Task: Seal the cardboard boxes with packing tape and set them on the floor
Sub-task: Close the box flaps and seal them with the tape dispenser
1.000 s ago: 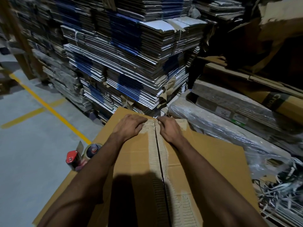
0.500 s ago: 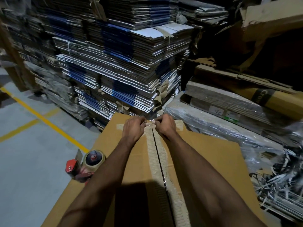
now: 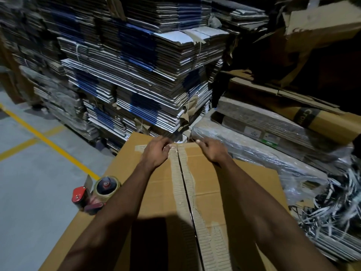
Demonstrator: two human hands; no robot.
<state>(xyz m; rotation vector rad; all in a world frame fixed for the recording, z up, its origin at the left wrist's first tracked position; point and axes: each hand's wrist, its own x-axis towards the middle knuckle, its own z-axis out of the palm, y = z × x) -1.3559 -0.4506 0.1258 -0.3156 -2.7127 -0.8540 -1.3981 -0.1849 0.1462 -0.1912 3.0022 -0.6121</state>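
Cardboard box (image 3: 224, 184) fills the lower middle of the view, top face up. Its centre seam (image 3: 184, 190) is the long axis, running from the person straight away toward the stacked flat cartons (image 3: 136, 75) beyond the box's far edge. Torn paper strips flank the seam where old tape was peeled; no fresh tape across it yet, so sealing is not done.

Left hand (image 3: 156, 153) rests on the left flap at the far end of the seam, fingers bent with the tips at the seam. Whether that grip pinches a tape end I cannot tell. Right hand (image 3: 212, 150) lies on the right flap, apart from the seam, fingers loosely spread, holding nothing.

Tape dispenser (image 3: 95, 192) — red handle, roll loaded — sits at the box's left edge, half over the side above the floor (image 3: 35, 182).

Risks, as judged:
- flaps spring apart once pressure lifts — seam gapes under the tape
- tape grips poorly on the torn, fuzzy paper
- dispenser gets knocked off the edge by the left forearm
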